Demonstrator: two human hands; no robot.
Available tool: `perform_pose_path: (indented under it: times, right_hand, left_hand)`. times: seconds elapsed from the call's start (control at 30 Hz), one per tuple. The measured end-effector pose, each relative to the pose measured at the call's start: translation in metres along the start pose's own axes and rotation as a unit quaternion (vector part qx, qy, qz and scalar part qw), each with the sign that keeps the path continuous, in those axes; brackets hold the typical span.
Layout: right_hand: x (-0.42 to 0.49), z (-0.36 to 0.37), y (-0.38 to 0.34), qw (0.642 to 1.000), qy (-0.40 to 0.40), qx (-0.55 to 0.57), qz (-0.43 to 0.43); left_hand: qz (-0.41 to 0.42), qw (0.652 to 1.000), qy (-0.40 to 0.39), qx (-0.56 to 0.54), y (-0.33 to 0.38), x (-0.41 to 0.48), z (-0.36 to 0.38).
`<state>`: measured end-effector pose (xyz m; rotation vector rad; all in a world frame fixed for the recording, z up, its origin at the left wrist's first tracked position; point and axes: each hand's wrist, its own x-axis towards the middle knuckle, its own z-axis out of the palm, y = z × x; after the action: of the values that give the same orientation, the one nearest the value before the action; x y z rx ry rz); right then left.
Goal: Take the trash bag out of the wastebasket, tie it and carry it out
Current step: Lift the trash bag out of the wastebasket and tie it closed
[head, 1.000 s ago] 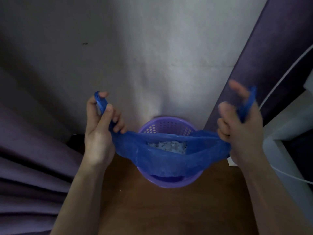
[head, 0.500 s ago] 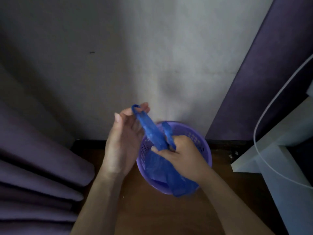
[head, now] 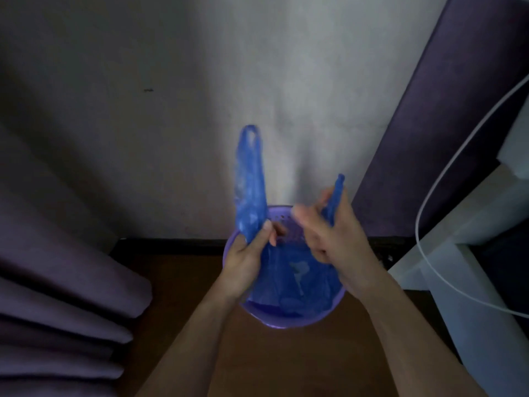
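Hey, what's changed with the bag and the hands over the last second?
Both hands moved inward from a wide spread to over the wastebasket. The left hand now grips one handle of the blue trash bag, standing upright; the right hand holds the other, shorter one. The mouth, stretched open before, is gathered. The bag remains in the wastebasket, which hasn't moved.

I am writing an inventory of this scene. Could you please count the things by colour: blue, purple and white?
Blue: 1, the trash bag
Purple: 3, the wastebasket, the curtain, the dark panel
White: 2, the cable, the furniture piece
Total: 6
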<state>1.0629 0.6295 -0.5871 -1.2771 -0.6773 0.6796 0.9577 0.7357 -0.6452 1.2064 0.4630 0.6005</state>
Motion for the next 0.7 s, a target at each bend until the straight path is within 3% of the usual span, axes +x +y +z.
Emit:
perform_pose_path:
  times: [0.1, 0.17, 0.23, 0.3, 0.47, 0.63, 0.7]
  right_hand:
    - [0.005, -0.010, -0.010, 0.973, 0.070, 0.198, 0.093]
    - [0.008, -0.011, -0.010, 0.955, 0.109, 0.267, 0.070]
    - [0.009, -0.004, -0.010, 0.954, 0.125, 0.269, 0.038]
    - [0.011, 0.002, -0.010, 0.959, 0.132, 0.250, 0.021]
    - [0.017, 0.006, -0.013, 0.979, 0.136, 0.152, -0.017]
    - [0.013, 0.003, -0.011, 0.991, 0.120, -0.055, -0.026]
    - [0.010, -0.008, -0.013, 0.992, 0.069, -0.102, -0.003]
  left_hand:
    - [-0.050, 0.985, 0.004, -0.167, 0.001, -0.003, 0.020]
    - [-0.069, 0.986, 0.002, -0.149, 0.001, -0.009, 0.027]
    - [-0.100, 0.989, -0.006, -0.107, 0.002, -0.016, 0.030]
    - [-0.120, 0.990, -0.034, -0.063, 0.007, -0.022, 0.031]
    - [-0.064, 0.983, -0.156, 0.077, 0.008, -0.028, 0.024]
    - [-0.106, 0.981, -0.144, 0.080, 0.013, -0.028, 0.021]
    - [-0.132, 0.984, -0.107, 0.049, 0.012, -0.027, 0.018]
